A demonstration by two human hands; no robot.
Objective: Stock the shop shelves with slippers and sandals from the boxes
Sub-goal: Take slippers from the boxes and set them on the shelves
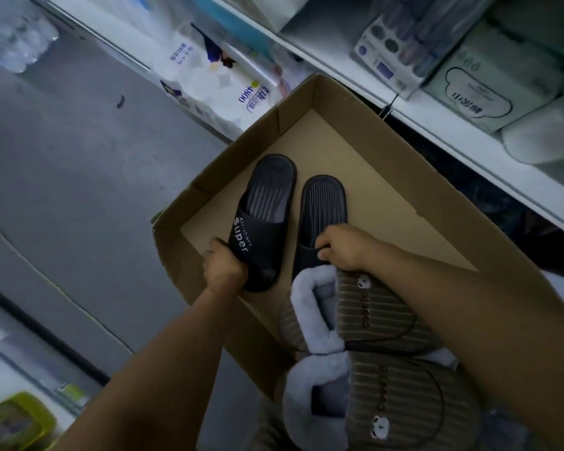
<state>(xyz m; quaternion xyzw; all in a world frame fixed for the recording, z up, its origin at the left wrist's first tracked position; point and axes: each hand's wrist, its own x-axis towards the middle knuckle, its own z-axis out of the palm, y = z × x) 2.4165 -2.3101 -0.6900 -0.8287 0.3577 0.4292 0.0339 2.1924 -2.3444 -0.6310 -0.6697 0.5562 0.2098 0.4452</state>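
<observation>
An open cardboard box stands on the floor below the shelves. Inside it lie two black slides. My left hand grips the left black slide, the one with "Super" printed on its strap, at its toe end. My right hand holds the strap of the right black slide. Two brown corduroy slippers with pale fleece lining lie at the near end of the box: one just under my right wrist, the other nearer to me.
White shelves run along the right with packs of tissue and boxed goods. Wrapped tissue packs sit beyond the box. Grey floor stretches to the left. A yellow-green container is at the lower left.
</observation>
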